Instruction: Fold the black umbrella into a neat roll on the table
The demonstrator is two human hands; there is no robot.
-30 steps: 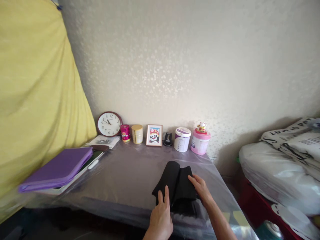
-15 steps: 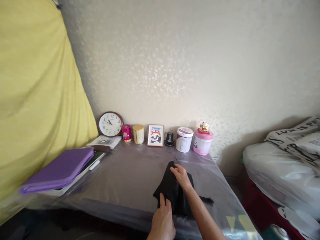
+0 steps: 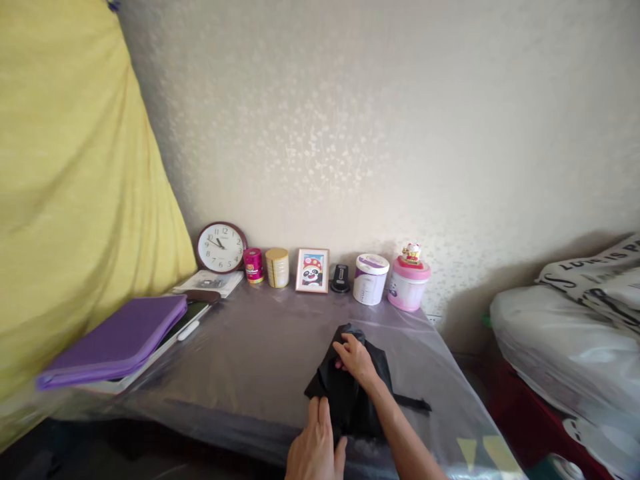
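A crumpled black cloth [image 3: 345,400] lies on the plastic-covered table, near its front edge, with a thin black strap [image 3: 413,403] sticking out to the right. My right hand [image 3: 356,359] is on the far end of the cloth, fingers curled into the gathered fabric. My left hand [image 3: 315,453] is at the cloth's near edge, fingers apart, its fingertips touching the black fabric. The underside of the cloth is hidden.
Clear plastic covers the grey table [image 3: 240,353]. A wall clock [image 3: 221,247], small cans, a framed panda picture [image 3: 312,271] and pink-and-white tubs [image 3: 407,283] stand along the wall. A purple folder [image 3: 113,342] lies left, yellow fabric [image 3: 75,200] hangs beyond it, and white bags [image 3: 565,353] sit right.
My right hand has moved from the cloth's right side to its far end and gathered the fabric there. The strap now sticks out to the right. My left hand has barely moved.
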